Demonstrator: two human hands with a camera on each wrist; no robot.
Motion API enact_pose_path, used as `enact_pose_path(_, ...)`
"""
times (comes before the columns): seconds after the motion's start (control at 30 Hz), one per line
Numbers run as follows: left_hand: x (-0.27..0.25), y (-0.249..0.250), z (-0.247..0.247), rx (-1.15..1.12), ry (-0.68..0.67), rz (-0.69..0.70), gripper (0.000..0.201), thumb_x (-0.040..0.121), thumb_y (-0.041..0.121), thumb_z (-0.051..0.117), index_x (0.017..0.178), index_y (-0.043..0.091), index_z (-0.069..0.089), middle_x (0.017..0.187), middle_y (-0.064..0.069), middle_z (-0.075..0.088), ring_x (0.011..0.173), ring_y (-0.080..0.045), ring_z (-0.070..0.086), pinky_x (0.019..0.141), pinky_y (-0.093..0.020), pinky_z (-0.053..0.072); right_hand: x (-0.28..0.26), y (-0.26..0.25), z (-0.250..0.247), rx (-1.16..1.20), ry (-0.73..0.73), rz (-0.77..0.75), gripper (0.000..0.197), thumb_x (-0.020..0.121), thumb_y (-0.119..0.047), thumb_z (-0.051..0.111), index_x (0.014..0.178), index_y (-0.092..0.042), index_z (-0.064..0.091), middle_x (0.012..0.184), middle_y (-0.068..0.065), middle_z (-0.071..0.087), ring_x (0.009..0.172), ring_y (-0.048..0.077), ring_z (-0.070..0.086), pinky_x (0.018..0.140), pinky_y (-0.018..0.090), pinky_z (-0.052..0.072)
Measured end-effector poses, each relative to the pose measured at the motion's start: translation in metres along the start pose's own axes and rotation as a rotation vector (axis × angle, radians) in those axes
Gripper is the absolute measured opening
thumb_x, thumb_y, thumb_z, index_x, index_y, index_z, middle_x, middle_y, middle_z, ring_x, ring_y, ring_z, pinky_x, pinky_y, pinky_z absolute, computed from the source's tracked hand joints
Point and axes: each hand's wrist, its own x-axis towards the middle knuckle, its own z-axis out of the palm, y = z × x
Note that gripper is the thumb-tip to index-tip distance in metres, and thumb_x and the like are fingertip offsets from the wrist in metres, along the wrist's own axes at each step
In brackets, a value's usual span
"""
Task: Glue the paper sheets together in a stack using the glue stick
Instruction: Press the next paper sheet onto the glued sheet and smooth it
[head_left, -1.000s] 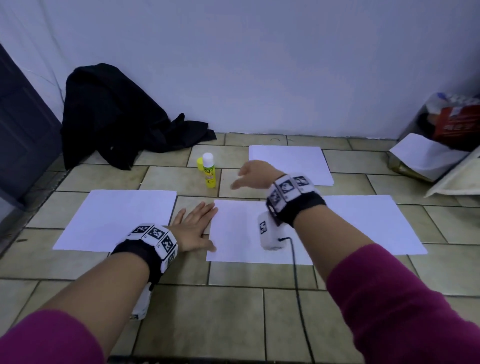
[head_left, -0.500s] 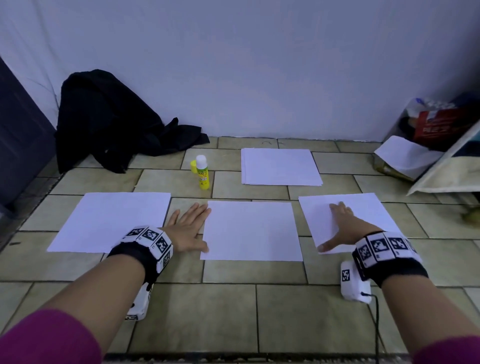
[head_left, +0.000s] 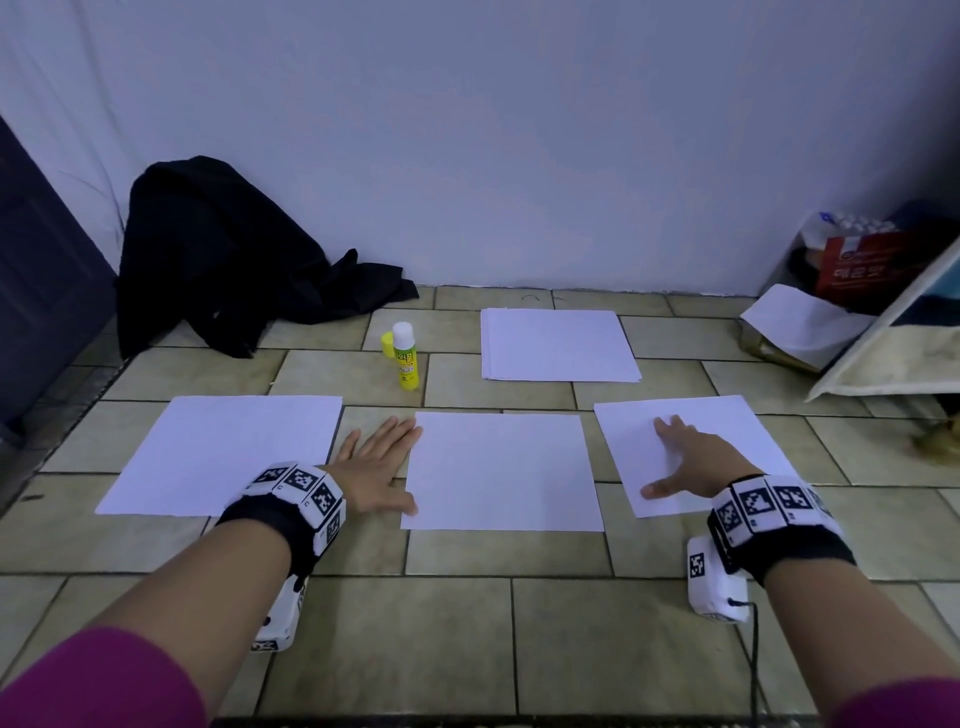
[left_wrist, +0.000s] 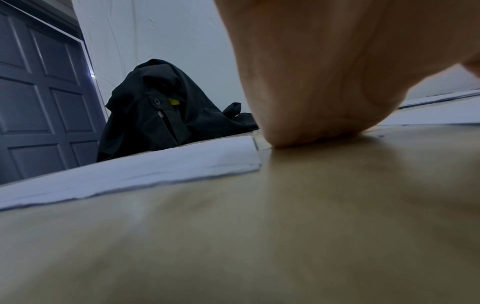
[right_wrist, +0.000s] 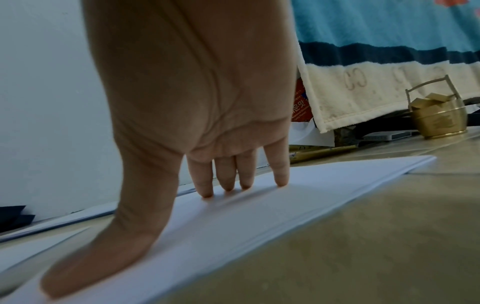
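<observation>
Two flat hands: the left hand (head_left: 382, 462) rests on the tiled floor (head_left: 457, 623), the right hand (head_left: 685, 462) presses the right white paper sheet (head_left: 727, 426); the far yellow glue stick (head_left: 405, 358) label is unreadable.

I see both arms reach forward, my left hand (head_left: 382, 467) lying flat with fingers straight, my right hand (head_left: 685, 460) spread, fingertips (right_wrist: 205, 190) down.
</observation>
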Motion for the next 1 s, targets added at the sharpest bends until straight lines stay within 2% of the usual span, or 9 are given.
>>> enact_pose_path(0.23,0.001,-0.001,0.001,0.002,0.002,0.004,0.101,0.088,0.047,0.057,0.150,0.024,-0.019,0.154,0.012,-0.029,0.141,-0.006,-0.029,0.115,-0.039,-0.018,0.002,-0.003,0.000,-0.025,0.024,0.020,0.098,0.088,-0.054,0.058,0.153,-0.015,-0.004,0.161,0.008,-0.003,0.144,0.023,0.023,0.113,0.033,0.026)
enact_pose_path(0.33,0.001,-0.001,0.000,-0.001,-0.003,0.004,0.107,0.077,0.057,0.053,0.150,0.025,-0.019,0.155,0.012,-0.029,0.140,-0.005,-0.029,0.115,-0.039,-0.018,0.001,-0.004,0.000,-0.023,0.031,0.026,0.088,0.092,-0.053,0.051,0.153,-0.016,0.000,0.161,0.007,0.002,0.143,0.023,0.026,0.111,0.032,0.027)
enact_pose_path(0.4,0.000,-0.001,0.000,0.003,-0.002,0.010,0.104,0.082,0.054,0.054,0.150,0.024,-0.019,0.155,0.012,-0.029,0.141,-0.006,-0.029,0.115,-0.039,-0.018,0.001,-0.003,-0.002,0.020,0.065,0.043,0.077,0.095,-0.048,0.049,0.153,-0.015,0.011,0.160,0.007,0.015,0.140,0.024,0.031,0.110,0.032,0.027)
enact_pose_path(0.47,0.000,-0.001,0.000,0.001,0.000,0.009,0.102,0.086,0.051,0.055,0.150,0.024,-0.019,0.154,0.012,-0.030,0.141,-0.006,-0.029,0.116,-0.039,-0.018,0.003,-0.002,-0.007,0.086,0.119,0.064,0.060,0.096,-0.043,0.049,0.144,-0.009,0.036,0.146,0.010,0.043,0.128,0.025,0.046,0.102,0.031,0.033)
enact_pose_path(0.57,-0.001,0.000,-0.001,0.004,-0.007,0.007,0.111,0.067,0.060,0.044,0.150,0.024,-0.019,0.155,0.012,-0.029,0.141,-0.006,-0.029,0.115,-0.039,-0.017,0.003,-0.001,-0.012,0.182,0.208,0.064,0.034,0.098,-0.031,0.049,0.119,-0.006,0.057,0.117,0.014,0.063,0.093,0.024,0.054,0.081,0.028,0.036)
enact_pose_path(0.7,0.000,-0.003,-0.001,0.001,-0.007,0.023,0.111,0.063,0.061,0.040,0.150,0.025,-0.019,0.154,0.012,-0.029,0.141,-0.006,-0.029,0.115,-0.039,-0.017,0.002,0.003,-0.012,0.307,0.396,0.071,0.026,0.095,-0.015,0.049,0.118,-0.005,0.059,0.103,0.016,0.065,0.083,0.025,0.049,0.074,0.030,0.038)
enact_pose_path(0.8,0.002,-0.005,0.001,-0.003,-0.002,0.026,0.111,0.063,0.061,0.040,0.150,0.026,-0.019,0.155,0.013,-0.029,0.141,-0.005,-0.029,0.116,-0.040,-0.018,-0.003,0.000,-0.012,0.334,0.389,0.062,0.031,0.094,-0.014,0.051,0.125,-0.008,0.055,0.105,0.015,0.064,0.084,0.025,0.049,0.074,0.030,0.038)
enact_pose_path(0.93,0.001,-0.006,0.001,-0.005,0.002,0.036,0.114,0.061,0.065,0.040,0.150,0.025,-0.020,0.155,0.012,-0.029,0.141,-0.006,-0.029,0.115,-0.040,-0.018,-0.009,-0.009,-0.019,0.351,0.379,0.066,0.044,0.096,-0.021,0.051,0.137,-0.008,0.041,0.117,0.017,0.061,0.102,0.033,0.057,0.078,0.034,0.041)
enact_pose_path(1.0,0.000,-0.006,0.001,-0.001,-0.002,0.039,0.124,0.049,0.074,0.032,0.150,0.025,-0.020,0.154,0.013,-0.029,0.141,-0.005,-0.029,0.116,-0.040,-0.018,-0.016,-0.017,-0.024,0.397,0.389,0.060,0.052,0.096,-0.023,0.053,0.141,-0.005,0.033,0.125,0.021,0.057,0.112,0.036,0.054,0.084,0.037,0.041)
